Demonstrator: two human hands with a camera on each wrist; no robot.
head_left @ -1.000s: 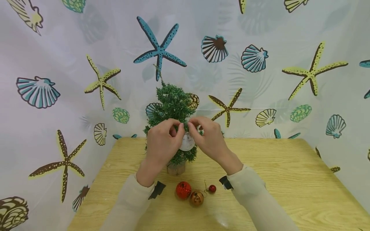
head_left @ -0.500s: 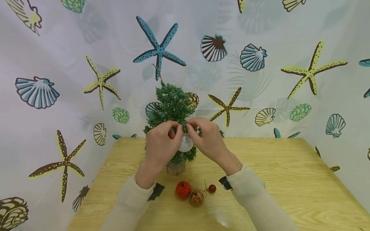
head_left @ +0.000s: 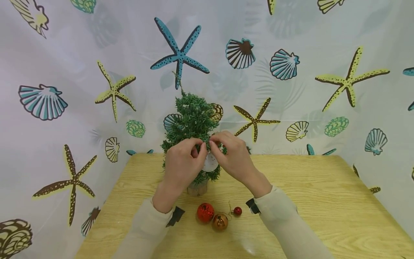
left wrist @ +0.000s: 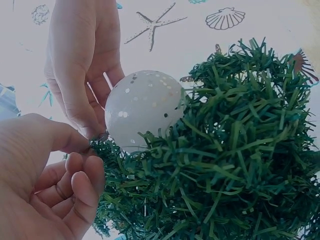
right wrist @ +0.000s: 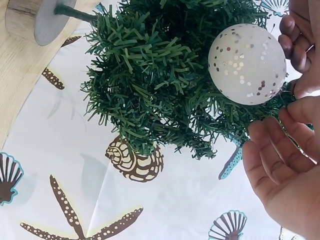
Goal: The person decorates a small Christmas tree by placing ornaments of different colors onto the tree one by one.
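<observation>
A small green artificial Christmas tree (head_left: 194, 113) stands on the table with a white, sequin-flecked bauble (head_left: 210, 163) against its front. My left hand (head_left: 182, 158) pinches at a branch tip (left wrist: 102, 147) with thumb and index finger, the other fingers loosely curled. My right hand (head_left: 234, 156) meets it there, thumb and index fingertips pinched close to the same tip. In the right wrist view the bauble (right wrist: 247, 65) lies against the branches right beside the fingertips. Its top is hidden, and I cannot tell whether a hanging string is between the fingers.
A red bauble (head_left: 205, 213), a copper bauble (head_left: 220, 222) and a small dark red bauble (head_left: 237, 211) with a gold string lie on the wooden table (head_left: 307, 201) before the tree's round base (head_left: 197, 189). A curtain (head_left: 220, 21) printed with starfish and shells surrounds the table.
The white bauble has shifted slightly, ending a little lower than before. Both hands stay at the branch tip with only small finger movements; the three loose baubles have not moved.
</observation>
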